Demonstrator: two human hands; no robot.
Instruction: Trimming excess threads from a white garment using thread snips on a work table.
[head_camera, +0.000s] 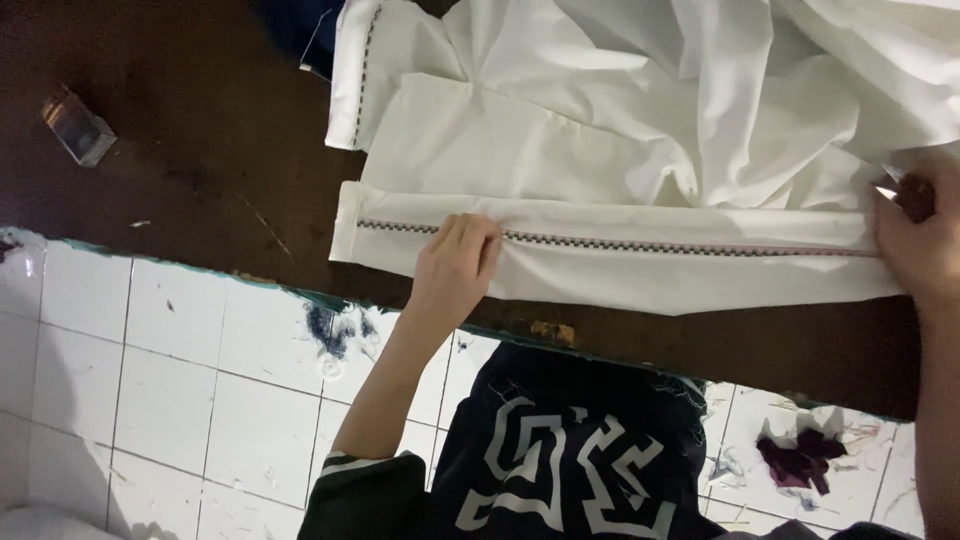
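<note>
White cloth looks light, limp, slides easily on tabletop. Left hand flat, pressing trimmed hem; right hand pinching hem end. I'd hold the folded edge.

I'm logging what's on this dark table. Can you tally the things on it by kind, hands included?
White cloth: 1
Clear box: 1
Hands on the cloth: 2, left hand and right hand
Total: 4, all on the table

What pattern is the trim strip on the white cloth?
A black-and-white checkered trim, running along the folded white cloth; head view.
</note>
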